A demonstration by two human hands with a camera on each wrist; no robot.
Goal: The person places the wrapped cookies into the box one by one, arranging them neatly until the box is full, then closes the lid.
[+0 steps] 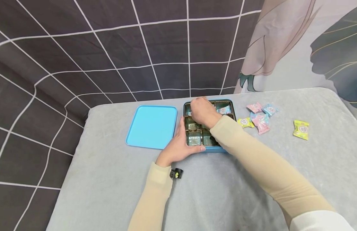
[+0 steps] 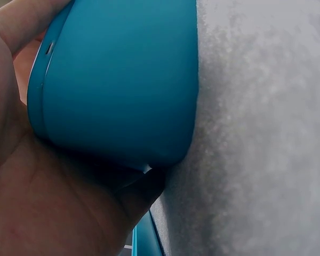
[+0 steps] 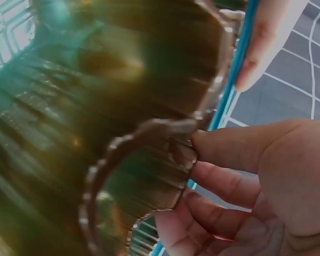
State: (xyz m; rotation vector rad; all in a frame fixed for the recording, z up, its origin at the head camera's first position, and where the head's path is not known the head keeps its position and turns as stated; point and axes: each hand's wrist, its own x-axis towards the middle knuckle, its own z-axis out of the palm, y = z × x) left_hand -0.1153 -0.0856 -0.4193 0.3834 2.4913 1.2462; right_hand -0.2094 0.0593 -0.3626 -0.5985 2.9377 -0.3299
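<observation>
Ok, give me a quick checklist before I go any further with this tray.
1. Box steadied: ok. The left hand rests against the near-left corner of the blue box.
2. Right-hand grip: ok. The right hand pinches the edge of the divided tray.
3. Lid out of the way: ok. The blue lid lies flat left of the box.
4. Tray empty: not ok. A blue packet sits in the far-right compartment.
5. Nearest yellow packet clear of the box: cannot tell. It's close beside it, partly behind the sleeve.

R hand (image 1: 204, 112) hides pt. of tray (image 1: 194, 138); wrapper txt (image 1: 303, 129) too sm.
</observation>
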